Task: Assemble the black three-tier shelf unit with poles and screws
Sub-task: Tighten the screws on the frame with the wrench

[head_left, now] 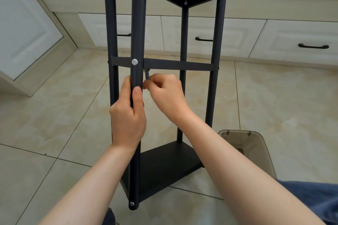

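The black three-tier shelf unit of slim metal poles and flat boards (pixel 179 65) stands upright on the beige tiled floor (pixel 54 115), directly in front of the person. Judged stiff at its joints but light and tall, so liable to rock. The smooth painted tube looks slippery and is best held close to a joint. The left hand (pixel 128 115) is wrapped around the round black front pole (pixel 137 33) just below the silver screw head (pixel 134 61), thumb laid along the tube. The right hand (pixel 166 93), just beside it, pinches a small grey angled key (pixel 146 75) pointing up under the middle board. Whether its tip is seated cannot be told. A translucent brown plastic container (pixel 245 144) lies near the base, to the right.
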`<state>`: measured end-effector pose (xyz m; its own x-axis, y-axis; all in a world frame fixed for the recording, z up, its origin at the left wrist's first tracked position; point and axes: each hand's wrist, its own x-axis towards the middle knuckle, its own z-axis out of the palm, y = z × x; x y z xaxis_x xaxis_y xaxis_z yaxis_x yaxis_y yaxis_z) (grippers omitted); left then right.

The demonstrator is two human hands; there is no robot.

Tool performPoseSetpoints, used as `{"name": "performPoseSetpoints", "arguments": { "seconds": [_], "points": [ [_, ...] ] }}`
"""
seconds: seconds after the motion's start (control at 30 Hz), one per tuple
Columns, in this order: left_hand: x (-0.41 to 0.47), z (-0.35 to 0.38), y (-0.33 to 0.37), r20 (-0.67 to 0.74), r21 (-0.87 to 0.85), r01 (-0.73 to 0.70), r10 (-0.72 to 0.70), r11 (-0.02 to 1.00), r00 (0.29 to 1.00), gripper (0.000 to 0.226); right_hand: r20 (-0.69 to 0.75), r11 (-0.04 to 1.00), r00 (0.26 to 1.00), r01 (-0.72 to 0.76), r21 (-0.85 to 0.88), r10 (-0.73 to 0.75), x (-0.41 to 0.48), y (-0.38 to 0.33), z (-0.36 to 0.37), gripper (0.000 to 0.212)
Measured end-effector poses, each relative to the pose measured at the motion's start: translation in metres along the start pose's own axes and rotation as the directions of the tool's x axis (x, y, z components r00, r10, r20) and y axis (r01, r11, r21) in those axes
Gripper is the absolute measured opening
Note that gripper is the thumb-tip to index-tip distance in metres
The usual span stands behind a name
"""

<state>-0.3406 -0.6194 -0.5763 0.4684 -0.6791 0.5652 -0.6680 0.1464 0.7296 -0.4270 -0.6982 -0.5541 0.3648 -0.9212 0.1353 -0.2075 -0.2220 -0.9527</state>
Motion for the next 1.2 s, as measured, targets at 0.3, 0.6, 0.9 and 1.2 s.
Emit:
{"name": "performPoseSetpoints", "arguments": {
  "seconds": [0.3,0.6,0.9,1.2],
  "points": [
    [0.001,0.001,-0.003,0.015,-0.002,0.035,-0.035,0.999,0.999,0.055,-0.057,0.998,0.996,0.062,-0.006,-0.063,0.0,-0.011,0.004,0.028],
    [0.0,-0.001,-0.006,0.008,0.01,0.022,-0.022,1.0,1.0,0.05,-0.102,0.997,0.992,0.077,-0.01,-0.078,-0.002,-0.006,0.011,0.03],
    [-0.001,-0.003,-0.012,0.003,0.036,-0.012,0.012,0.999,1.0,0.049,-0.179,0.998,0.982,0.061,-0.021,-0.064,0.009,0.008,0.033,0.02],
    [0.0,-0.004,-0.012,-0.002,0.014,-0.02,0.02,1.0,1.0,0.053,-0.216,0.996,0.973,0.085,0.023,-0.078,0.009,0.01,0.041,0.02]
  ]
}}
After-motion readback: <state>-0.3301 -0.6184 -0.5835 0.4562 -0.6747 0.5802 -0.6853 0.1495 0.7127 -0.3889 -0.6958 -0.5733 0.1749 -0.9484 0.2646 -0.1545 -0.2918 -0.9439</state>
